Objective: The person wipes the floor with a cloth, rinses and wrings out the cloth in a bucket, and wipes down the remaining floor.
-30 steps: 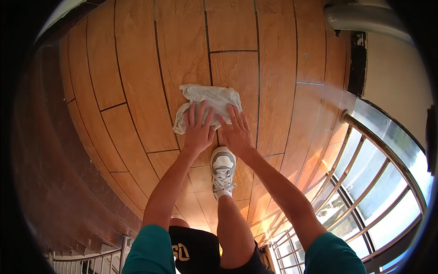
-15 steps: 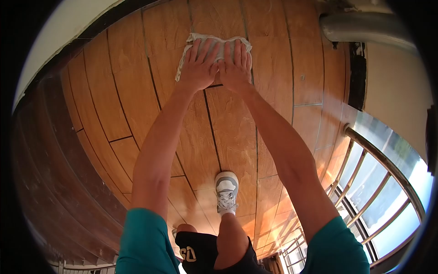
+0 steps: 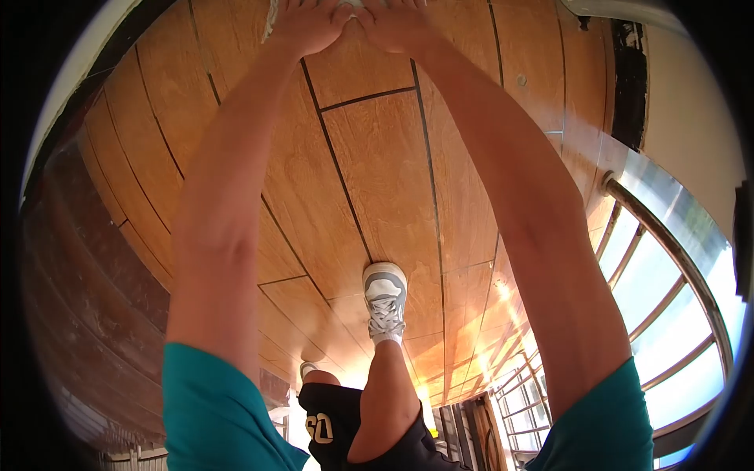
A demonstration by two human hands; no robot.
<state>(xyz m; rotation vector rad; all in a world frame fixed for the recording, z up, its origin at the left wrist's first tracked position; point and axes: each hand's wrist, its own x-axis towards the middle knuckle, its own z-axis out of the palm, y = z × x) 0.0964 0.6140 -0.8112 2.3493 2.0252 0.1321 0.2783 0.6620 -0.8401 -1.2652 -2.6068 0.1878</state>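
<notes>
My left hand [image 3: 310,27] and my right hand [image 3: 393,25] lie side by side at the top edge of the view, thumbs almost meeting. Both press palm down on a pale cloth [image 3: 272,17] spread on the wood-look floor [image 3: 377,173]. Only a strip of the cloth shows at the left and between the thumbs. The fingers are stretched out flat over it, and their tips run out of the picture.
A grey and white shoe [image 3: 385,294] stands on the floor below my arms. Metal railing [image 3: 675,251] runs along the right, by bright glass. Dark brown boards [image 3: 94,290] curve along the left. A pale wall [image 3: 683,110] rises at upper right.
Both hands and the cloth have slid forward, away from my body, to the top edge of the view. My fingers stay flat on the cloth.
</notes>
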